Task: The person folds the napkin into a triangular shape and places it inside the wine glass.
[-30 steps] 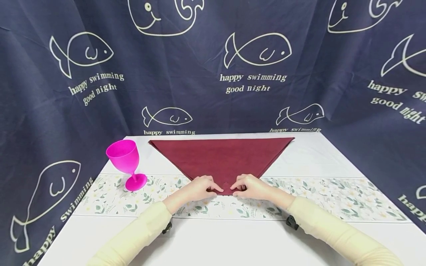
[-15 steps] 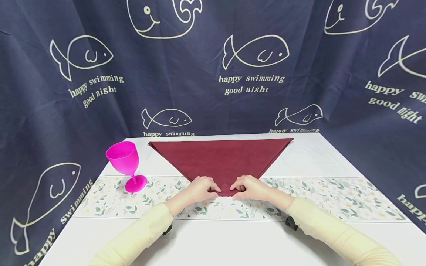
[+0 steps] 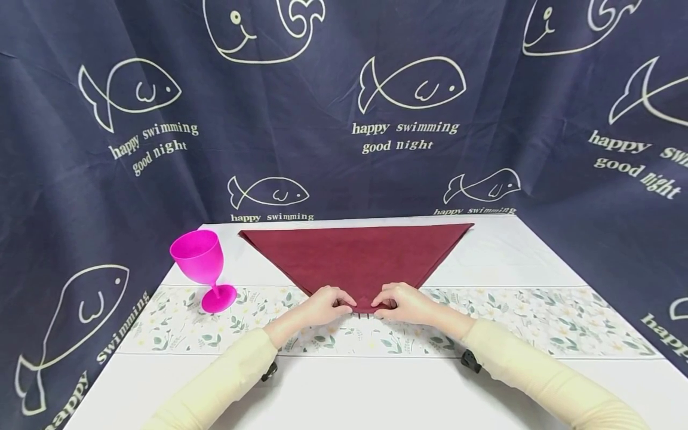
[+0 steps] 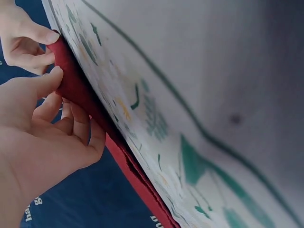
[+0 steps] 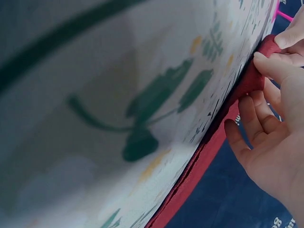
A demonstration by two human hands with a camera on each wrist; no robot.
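Observation:
A dark red cloth napkin lies as a triangle, its long edge at the back. Its near end is turned up into a short, blunt roll. My left hand pinches the left part of this near end between thumb and fingers. On the right part, my right hand does the same, a small gap from the left. Both wrist views show the rolled napkin edge between thumb and fingertips, raised a little off the table. The other fingers of the right hand curl loosely under the fold.
A bright pink plastic goblet stands upright to the left of the napkin. A floral runner crosses the white table under the napkin's near half. Behind the table hangs a dark blue curtain with fish drawings.
The napkin's near edge has been rolled slightly farther away from me. Both hands have shifted a little with it and keep their pinch. The head view has tilted slightly.

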